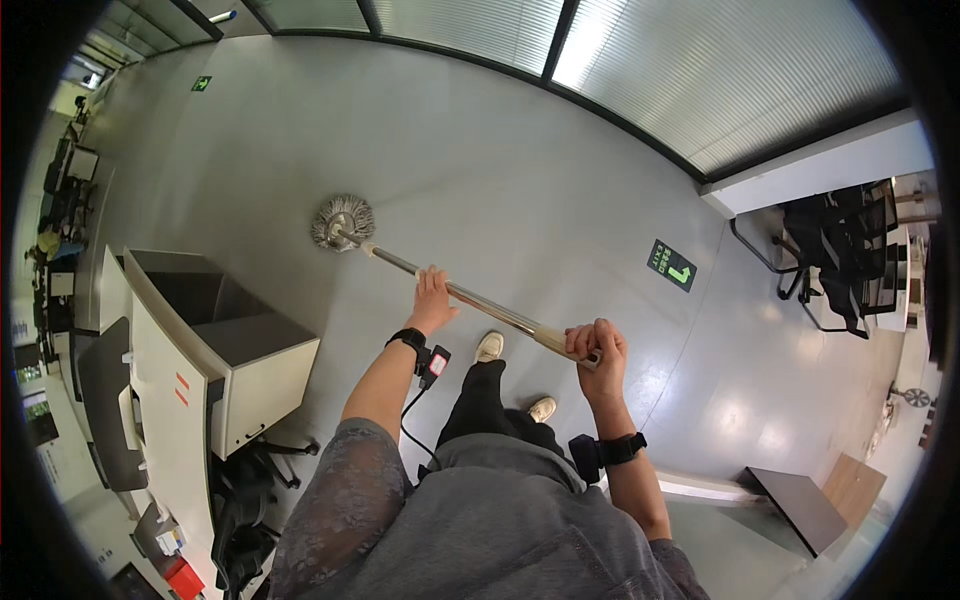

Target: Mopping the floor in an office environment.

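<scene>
A round string mop head [343, 223] with grey strands lies on the grey floor, up and left of my feet. Its metal handle [487, 305] slants down to the right in front of me. My left hand [433, 300] is on the middle of the pole, fingers laid over it and thumb apart beneath. At the pole's upper end, my right hand [600, 352] is closed round the beige grip [551, 339]. Both wrists wear black straps with small devices, and a cable hangs from the left one.
A white desk with a grey-topped cabinet [262, 375] and a black office chair [244, 495] stand at the left. Ribbed glass partitions [720, 82] run along the far side. Black chairs [840, 255] are at the right. A green exit sign [672, 265] is on the floor.
</scene>
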A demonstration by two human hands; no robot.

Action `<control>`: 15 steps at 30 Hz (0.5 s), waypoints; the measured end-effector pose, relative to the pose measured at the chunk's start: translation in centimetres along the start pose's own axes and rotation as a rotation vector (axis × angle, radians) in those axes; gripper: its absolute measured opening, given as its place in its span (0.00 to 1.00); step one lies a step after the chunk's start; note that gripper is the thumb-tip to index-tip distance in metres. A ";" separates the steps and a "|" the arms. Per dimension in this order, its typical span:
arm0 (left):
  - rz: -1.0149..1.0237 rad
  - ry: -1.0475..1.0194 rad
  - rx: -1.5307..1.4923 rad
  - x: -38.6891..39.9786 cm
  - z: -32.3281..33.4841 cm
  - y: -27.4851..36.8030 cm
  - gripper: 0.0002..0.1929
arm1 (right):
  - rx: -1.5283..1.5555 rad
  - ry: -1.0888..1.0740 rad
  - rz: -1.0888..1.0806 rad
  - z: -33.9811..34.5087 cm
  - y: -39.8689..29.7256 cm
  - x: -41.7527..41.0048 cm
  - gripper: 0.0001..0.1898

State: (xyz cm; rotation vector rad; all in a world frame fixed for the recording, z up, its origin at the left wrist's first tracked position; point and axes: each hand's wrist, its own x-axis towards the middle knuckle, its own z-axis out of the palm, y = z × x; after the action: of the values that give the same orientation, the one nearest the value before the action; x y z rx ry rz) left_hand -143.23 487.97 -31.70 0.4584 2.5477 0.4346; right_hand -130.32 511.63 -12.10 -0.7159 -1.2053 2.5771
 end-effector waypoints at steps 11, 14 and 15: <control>0.366 -0.097 -0.204 -1.2 10.1 17.0 0.61 | 0.076 0.253 -0.391 -12.3 -11.7 -9.3 0.20; 0.534 -0.278 -0.233 -3.6 12.0 26.7 0.58 | 0.108 0.382 -0.552 -16.9 -16.2 -15.1 0.21; 0.587 -0.294 -0.252 -4.4 13.4 29.3 0.57 | 0.072 0.400 -0.591 -17.5 -17.6 -17.2 0.21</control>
State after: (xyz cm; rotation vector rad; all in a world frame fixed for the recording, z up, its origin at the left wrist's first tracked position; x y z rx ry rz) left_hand -125.57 515.24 -29.48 1.0872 2.0100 0.8160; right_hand -106.90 528.06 -2.40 -0.6872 -0.9989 1.8764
